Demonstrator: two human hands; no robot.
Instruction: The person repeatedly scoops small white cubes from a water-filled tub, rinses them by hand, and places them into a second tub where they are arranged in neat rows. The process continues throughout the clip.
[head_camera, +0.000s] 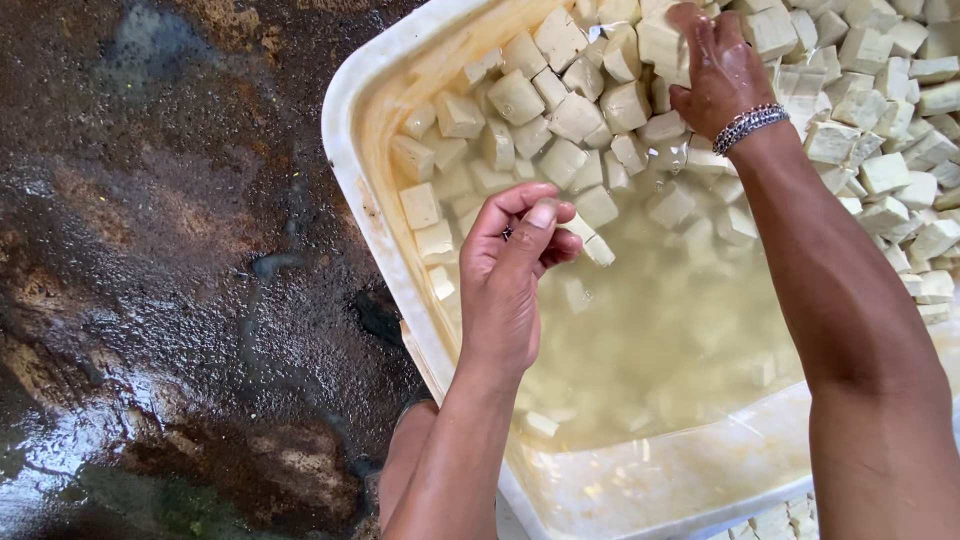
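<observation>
A large white plastic tub (372, 190) fills the right half of the view, seen from above, its rounded corner pointing toward ten o'clock. It holds cloudy yellowish liquid (660, 340) and many pale cream cubes of tofu (560, 110). The cubes are heaped thickly from twelve o'clock round to three o'clock, rising above the liquid, while the middle and the six o'clock side are mostly open liquid with a few cubes sunk beneath it. To the left, from seven to eleven o'clock, lies a wet, dark, rust-stained floor (170, 260).

The left hand (515, 265) comes up from six o'clock, forearm bare, and hovers over the tub near its left wall. Its fingers are curled inward and the thumb lies across them; a small dark object shows between the fingers, but what it is cannot be told. A single cube (592, 240) sits just beside the fingertips, at their three o'clock.

The right hand (715, 70) reaches in from five o'clock, arm stretched long across the liquid, a beaded metal bracelet (750, 125) at the wrist. Palm down, fingers spread, it rests on the heaped cubes at twelve o'clock, gripping none visibly.
</observation>
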